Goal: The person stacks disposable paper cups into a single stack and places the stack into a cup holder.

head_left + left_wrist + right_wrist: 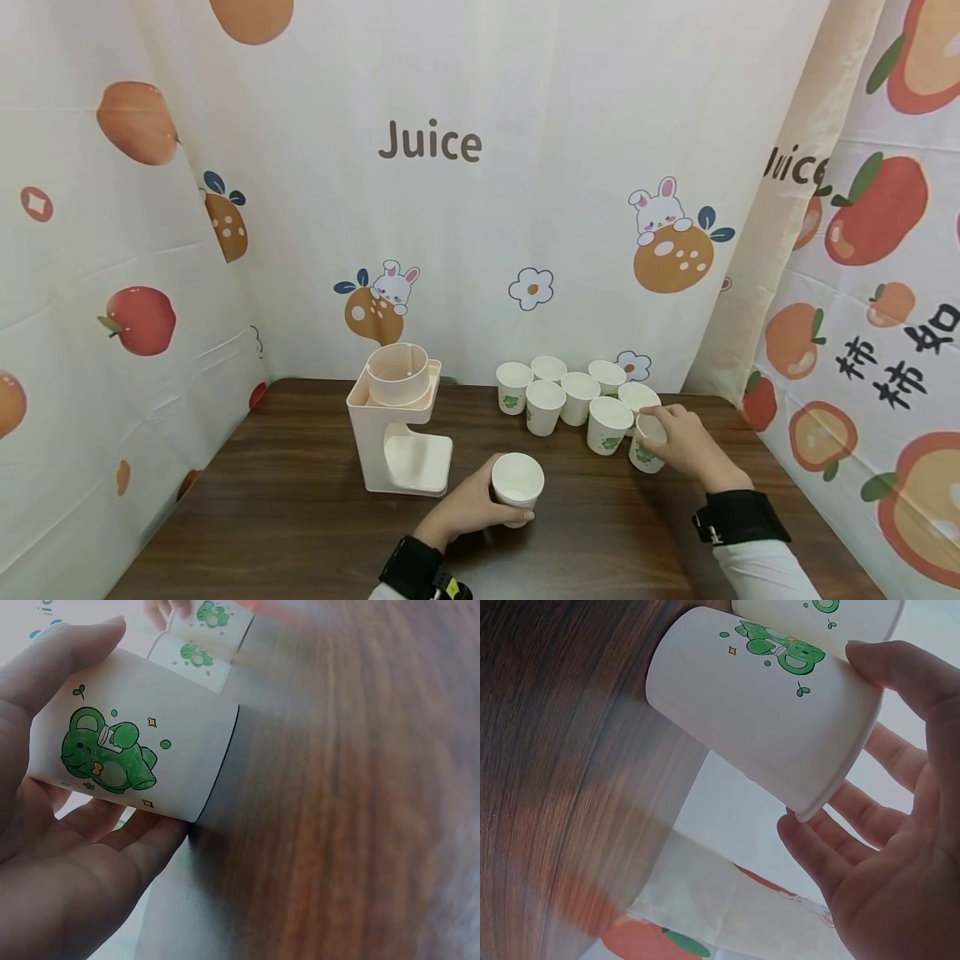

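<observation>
Nearest, black bands [741, 517] are worn on both wrists. A white paper cup [517, 475] is held upright by the left hand [472, 504], its fingers clamped around the wall; a green cartoon animal is seen printed there. Whether its base is touching the dark wooden surface [300, 517] cannot be told. Behind this cup and to its left, a cream-coloured appliance [371, 454] with a round cylinder at its top is set on the surface. Slightly farther, at the right, a second cup [645, 458] is gripped near its rim by the right hand [686, 442], pinched between thumb and fingers. Just beside and behind it, seven more cups [580, 402] are grouped upright. At the back, a white cloth [465, 208] is hung, printed with rabbits, flowers and "Juice".
</observation>
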`<state>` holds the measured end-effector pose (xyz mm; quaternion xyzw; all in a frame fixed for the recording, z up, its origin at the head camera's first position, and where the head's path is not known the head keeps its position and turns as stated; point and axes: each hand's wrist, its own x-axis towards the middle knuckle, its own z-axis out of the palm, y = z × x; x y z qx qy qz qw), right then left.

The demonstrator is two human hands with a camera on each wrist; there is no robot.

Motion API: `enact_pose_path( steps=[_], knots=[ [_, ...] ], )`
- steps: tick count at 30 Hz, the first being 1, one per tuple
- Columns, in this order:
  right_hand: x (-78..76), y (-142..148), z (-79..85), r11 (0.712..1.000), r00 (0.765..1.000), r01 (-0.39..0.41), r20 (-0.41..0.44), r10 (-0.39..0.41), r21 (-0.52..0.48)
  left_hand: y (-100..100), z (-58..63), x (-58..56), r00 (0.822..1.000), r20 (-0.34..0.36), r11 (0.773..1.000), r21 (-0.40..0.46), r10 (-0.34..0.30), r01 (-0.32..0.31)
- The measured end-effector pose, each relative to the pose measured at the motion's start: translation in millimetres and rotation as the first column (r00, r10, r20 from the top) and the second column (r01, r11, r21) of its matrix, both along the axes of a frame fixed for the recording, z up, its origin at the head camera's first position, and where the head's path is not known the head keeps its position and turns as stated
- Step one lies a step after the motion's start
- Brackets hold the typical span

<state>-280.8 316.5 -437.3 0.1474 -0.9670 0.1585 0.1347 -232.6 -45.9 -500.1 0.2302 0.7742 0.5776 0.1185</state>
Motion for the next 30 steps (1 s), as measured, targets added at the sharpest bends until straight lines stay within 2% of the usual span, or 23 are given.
enact_pose_path(
  steps=[10,30],
  knots=[
    [4.2,-0.2,5.1,1.0,1.0,-0.021,-0.001,0.021,0.008,0.5,-0.4,-2.5,1.0,-0.006,1.0,0.003,-0.002,0.002],
    [10.1,-3.3,4.5,0.999,0.996,-0.023,0.083,0.02,0.041,-0.9,-0.4,-0.1,1.0,-0.007,1.0,-0.01,0.0,0.0]
  ],
)
